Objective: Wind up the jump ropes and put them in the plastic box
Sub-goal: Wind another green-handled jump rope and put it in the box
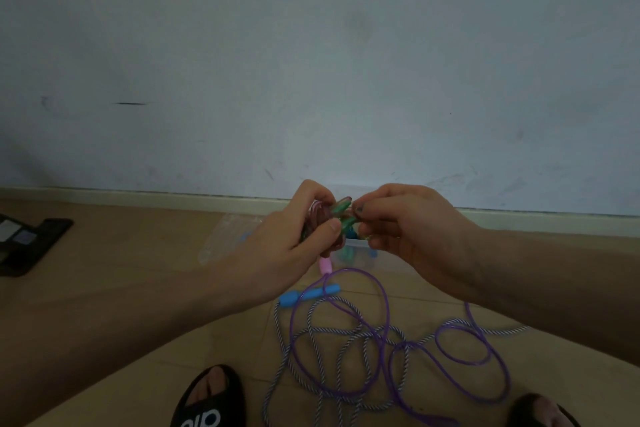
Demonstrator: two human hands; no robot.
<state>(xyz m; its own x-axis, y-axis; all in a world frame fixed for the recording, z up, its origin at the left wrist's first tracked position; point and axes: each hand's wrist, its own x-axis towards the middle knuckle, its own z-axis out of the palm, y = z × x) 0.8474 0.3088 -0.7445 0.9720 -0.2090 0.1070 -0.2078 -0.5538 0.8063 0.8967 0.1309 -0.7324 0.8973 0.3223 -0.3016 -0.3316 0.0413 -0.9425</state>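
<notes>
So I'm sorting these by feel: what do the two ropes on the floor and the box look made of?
Purple rope: smooth, slightly glossy, probably plastic cord. Striped rope: twisted strands, matte, likely woven fibre; its blue handles look like matte plastic or foam. Box: see-through, so clear plastic.

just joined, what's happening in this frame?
A person stands over the floor, winding a jump rope. The left hand grips a pink coil with a pink handle hanging below; the right hand pinches its green rope end. The clear plastic box sits just behind. A purple rope and a striped rope lie tangled, not yet wound.
</notes>
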